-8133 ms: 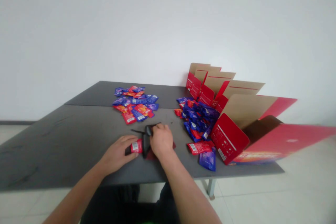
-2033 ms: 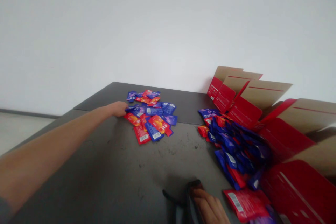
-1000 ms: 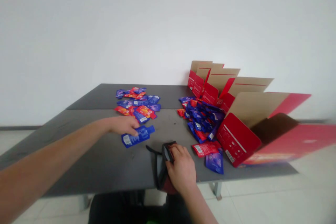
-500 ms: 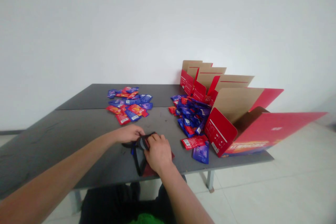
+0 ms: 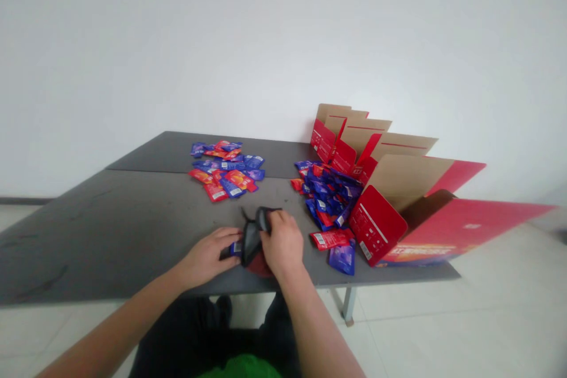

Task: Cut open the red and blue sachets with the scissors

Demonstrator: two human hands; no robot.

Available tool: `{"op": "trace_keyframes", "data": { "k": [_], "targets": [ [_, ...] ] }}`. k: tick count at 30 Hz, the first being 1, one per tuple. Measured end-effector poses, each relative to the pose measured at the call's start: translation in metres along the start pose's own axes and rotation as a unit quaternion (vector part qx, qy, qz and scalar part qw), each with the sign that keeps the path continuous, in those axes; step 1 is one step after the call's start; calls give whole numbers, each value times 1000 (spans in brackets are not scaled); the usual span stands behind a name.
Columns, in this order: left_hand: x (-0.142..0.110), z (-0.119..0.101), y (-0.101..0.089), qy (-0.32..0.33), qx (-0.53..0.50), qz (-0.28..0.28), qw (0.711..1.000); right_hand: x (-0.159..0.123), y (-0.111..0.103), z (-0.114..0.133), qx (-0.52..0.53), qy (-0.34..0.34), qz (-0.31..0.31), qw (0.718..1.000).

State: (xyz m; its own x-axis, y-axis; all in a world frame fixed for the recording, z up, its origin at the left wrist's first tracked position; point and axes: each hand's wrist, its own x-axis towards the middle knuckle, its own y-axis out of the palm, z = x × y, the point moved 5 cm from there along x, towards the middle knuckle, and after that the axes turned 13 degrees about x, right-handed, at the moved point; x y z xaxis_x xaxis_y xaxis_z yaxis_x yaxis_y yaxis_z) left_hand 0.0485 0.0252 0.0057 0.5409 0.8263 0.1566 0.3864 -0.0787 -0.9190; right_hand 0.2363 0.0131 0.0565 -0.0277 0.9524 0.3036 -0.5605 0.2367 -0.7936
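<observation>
A black-rimmed pouch (image 5: 251,242) with a dark red side lies near the table's front edge, its grey inside partly showing. My right hand (image 5: 283,242) is closed on the pouch's right side and top edge. Left of the pouch, my left hand (image 5: 212,257) curls its thumb and fingers around a small blue packet (image 5: 236,248), which touches the pouch's left side. Fingertips of the right hand are partly hidden by the pouch.
A spread of red and blue packets (image 5: 230,168) lies further back on the dark table (image 5: 133,212). To the right, a bigger heap of packets (image 5: 328,189) rests against a row of open red cardboard boxes (image 5: 381,221). Behind stands a white wall (image 5: 266,41).
My left hand has come back toward me, from the pouch's far side to its left, where a blue packet now shows in its fingers. The pouch has turned slightly and the view has shifted.
</observation>
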Motion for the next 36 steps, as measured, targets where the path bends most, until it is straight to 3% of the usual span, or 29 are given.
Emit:
{"op": "trace_keyframes", "data": {
  "k": [2, 4, 8, 10, 12, 14, 17, 19, 22, 24, 28, 30, 32, 36],
  "targets": [
    [2, -1, -1, -6, -7, 7, 1000, -5, 16, 23, 21, -70, 48, 996],
    [3, 0, -2, -8, -6, -2, 1000, -9, 26, 25, 11, -87, 90, 992],
    [1, 0, -2, -4, 9, -11, 1000, -6, 8, -20, -60, 25, 70, 995],
    [0, 1, -1, -12, 16, -10, 1000, -1, -5, -29, -79, 55, 44, 994],
    [0, 1, -1, -22, 19, -11, 1000, 0, -5, -13, -54, 15, 32, 998],
    [0, 0, -1, -23, 12, -7, 1000, -4, 10, 16, -3, -61, 45, 997],
    [1, -2, -2, -22, 6, -16, 1000, -11, 35, 33, 20, -80, 84, 993],
    [0, -2, -3, -24, 15, -27, 999, -11, 35, 18, 9, -51, 84, 995],
    [-2, 0, -2, -33, 34, -24, 999, -1, 15, -16, -40, 25, 57, 997],
    [-2, 2, -1, -35, 43, -21, 998, 4, 4, -21, -58, 51, 34, 996],
    [-2, 6, 3, -30, 35, 9, 999, -4, 23, 25, 15, -86, 62, 994],
    [-1, 8, 2, -34, 33, -2, 999, -9, 36, 36, 35, -114, 85, 989],
    [-1, 9, 1, -36, 39, -17, 998, -8, 37, 22, 26, -72, 81, 994],
    [-2, 9, 2, -49, 59, -11, 997, 7, 9, -25, -41, 61, 45, 996]
  ]
}}
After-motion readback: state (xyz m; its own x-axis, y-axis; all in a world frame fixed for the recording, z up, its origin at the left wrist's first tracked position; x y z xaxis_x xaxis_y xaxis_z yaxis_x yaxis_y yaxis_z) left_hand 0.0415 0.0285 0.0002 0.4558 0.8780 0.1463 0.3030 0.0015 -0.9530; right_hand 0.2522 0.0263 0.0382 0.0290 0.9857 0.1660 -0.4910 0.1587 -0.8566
